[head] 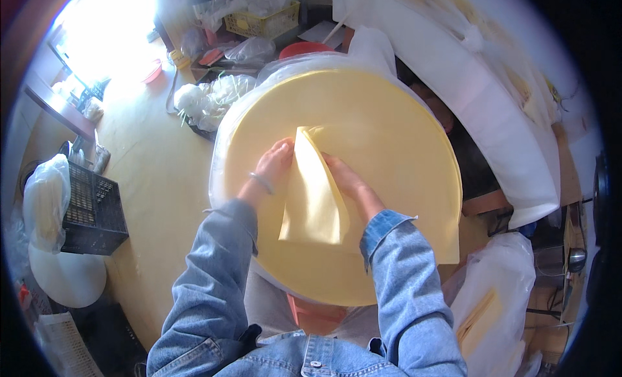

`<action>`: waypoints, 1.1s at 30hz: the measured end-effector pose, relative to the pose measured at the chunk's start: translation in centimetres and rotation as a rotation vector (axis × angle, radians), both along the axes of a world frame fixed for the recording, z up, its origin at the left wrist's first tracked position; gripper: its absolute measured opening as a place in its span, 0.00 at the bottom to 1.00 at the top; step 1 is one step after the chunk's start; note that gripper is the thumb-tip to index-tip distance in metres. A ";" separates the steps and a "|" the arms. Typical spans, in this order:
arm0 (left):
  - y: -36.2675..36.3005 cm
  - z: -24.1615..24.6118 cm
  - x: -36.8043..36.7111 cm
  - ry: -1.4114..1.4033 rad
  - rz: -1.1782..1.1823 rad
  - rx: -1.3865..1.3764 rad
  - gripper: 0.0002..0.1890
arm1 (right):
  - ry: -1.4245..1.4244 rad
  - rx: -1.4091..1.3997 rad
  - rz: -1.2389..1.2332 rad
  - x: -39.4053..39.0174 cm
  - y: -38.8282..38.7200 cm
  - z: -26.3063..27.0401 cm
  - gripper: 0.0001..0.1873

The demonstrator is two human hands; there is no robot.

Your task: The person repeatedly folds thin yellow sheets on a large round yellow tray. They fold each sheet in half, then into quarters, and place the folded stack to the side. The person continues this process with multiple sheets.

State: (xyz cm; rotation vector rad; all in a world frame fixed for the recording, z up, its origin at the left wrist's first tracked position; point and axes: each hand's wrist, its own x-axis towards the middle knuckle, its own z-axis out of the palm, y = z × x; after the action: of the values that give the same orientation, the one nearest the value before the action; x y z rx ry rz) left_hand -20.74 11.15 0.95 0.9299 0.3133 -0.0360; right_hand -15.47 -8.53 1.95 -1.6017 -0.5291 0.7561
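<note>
A round stack of thin pale yellow sheets [398, 153] lies before me at lap height. Over its middle, a yellow sheet is folded into a tall, narrow flap [311, 192] that bulges upward. My left hand [277, 160], with a bangle at the wrist, holds the flap's left edge near its upper end. On the opposite side my right hand [345, 175] grips the flap's right edge, its fingertips partly hidden behind the fold. A straight-cut corner of sheet [449, 248] juts past the round rim at the lower right.
Clear plastic wrap [221, 148] surrounds the stack's left rim. A black plastic crate [95, 209] stands left, and bagged goods [214, 97] lie behind. A long white cloth-like sheet [466, 85] curves along the right. A plastic bag with yellow pieces [491, 299] sits lower right.
</note>
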 end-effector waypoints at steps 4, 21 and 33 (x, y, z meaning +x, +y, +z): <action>-1.0 0.3 0.0 -0.102 -0.012 0.052 0.23 | 0.334 0.146 -0.130 3.9 3.9 -1.9 0.24; -0.9 -0.8 1.2 -0.056 0.064 -0.267 0.23 | 0.162 -0.015 -0.217 5.6 4.6 -0.8 0.25; -3.1 -1.7 1.4 -0.253 -0.191 1.267 0.31 | 0.768 0.389 -0.145 7.0 1.6 -0.5 0.28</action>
State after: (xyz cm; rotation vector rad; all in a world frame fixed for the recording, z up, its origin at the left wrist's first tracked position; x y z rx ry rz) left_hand -19.35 8.04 -0.75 2.1966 -0.0343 0.1215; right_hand -8.48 -6.96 1.48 -0.8802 0.0083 1.0089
